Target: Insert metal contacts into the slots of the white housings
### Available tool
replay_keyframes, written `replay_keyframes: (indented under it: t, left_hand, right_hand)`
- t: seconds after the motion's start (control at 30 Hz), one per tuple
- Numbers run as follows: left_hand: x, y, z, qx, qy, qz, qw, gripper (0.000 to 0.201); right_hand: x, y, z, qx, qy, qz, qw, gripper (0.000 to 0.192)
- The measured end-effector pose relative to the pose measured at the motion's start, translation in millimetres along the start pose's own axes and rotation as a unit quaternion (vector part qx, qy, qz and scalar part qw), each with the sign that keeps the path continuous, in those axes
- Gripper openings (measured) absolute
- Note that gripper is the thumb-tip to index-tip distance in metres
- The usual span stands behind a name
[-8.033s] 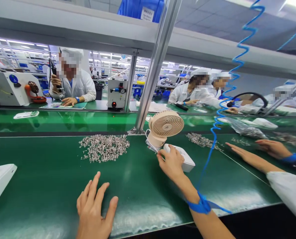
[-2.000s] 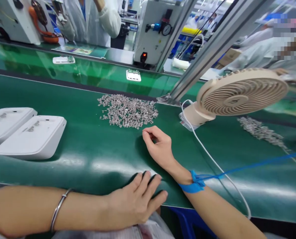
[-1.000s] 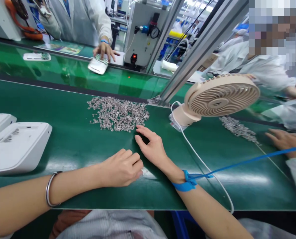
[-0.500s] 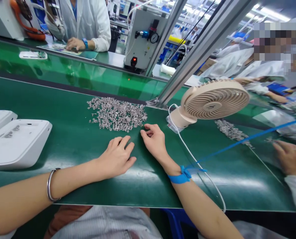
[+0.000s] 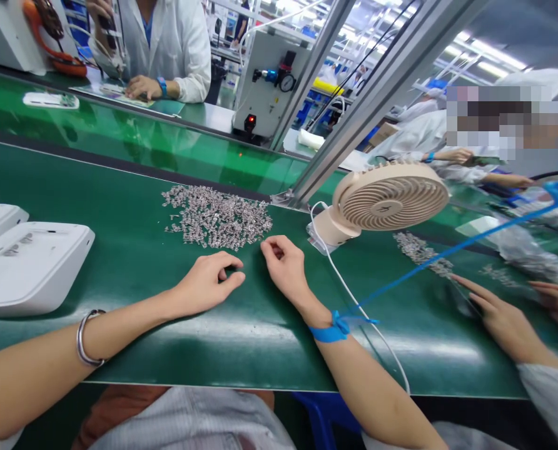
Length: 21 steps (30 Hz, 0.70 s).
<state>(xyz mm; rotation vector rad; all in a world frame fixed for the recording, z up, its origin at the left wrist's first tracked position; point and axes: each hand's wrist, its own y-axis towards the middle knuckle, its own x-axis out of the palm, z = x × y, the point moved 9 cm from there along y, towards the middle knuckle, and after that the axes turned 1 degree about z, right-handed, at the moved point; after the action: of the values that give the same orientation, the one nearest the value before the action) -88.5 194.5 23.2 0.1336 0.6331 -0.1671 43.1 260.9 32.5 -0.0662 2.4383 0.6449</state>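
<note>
A pile of small silvery metal parts (image 5: 218, 215) lies on the green work surface. My right hand (image 5: 283, 265), with a blue wrist strap, rests at the pile's lower right edge. Its thumb and index finger are pinched together; whatever may be between them is too small to make out. Just below the pile, my left hand (image 5: 208, 281) lies with bent fingers and a gap between them and the thumb, holding nothing visible. On the left stand white plastic housings (image 5: 35, 269), the nearer with several small parts in it.
A beige fan (image 5: 391, 197) stands right of the pile, its white cable running to the front edge. Behind it rises a slanted metal post (image 5: 354, 119). At right, a co-worker's hands (image 5: 508, 325) are near another parts pile (image 5: 422, 253). A conveyor (image 5: 166, 150) runs behind.
My left hand's fingers have curled in toward the thumb. My right hand's thumb and index finger have come together at the pile's edge. The co-worker's hand has reached the other pile.
</note>
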Motion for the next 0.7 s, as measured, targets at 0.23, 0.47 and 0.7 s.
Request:
replay_keyframes:
  t: [0.23, 0.47, 0.7]
  left_hand:
    - [-6.7, 2, -9, -0.034, -0.058, 0.022, 0.997, 0.029]
    - [-8.5, 0, -12, -0.038, -0.093, 0.01, 0.995, 0.034]
    - [-6.9, 2, -15, -0.069, -0.142, -0.027, 0.987, 0.047]
  right_hand:
    - [21, -41, -68, -0.161, 0.041, -0.097, 0.981, 0.017]
    - [21, -46, -78, -0.195, 0.053, -0.099, 0.974, 0.015]
    - [20, -43, -74, -0.165, 0.051, -0.081, 0.982, 0.009]
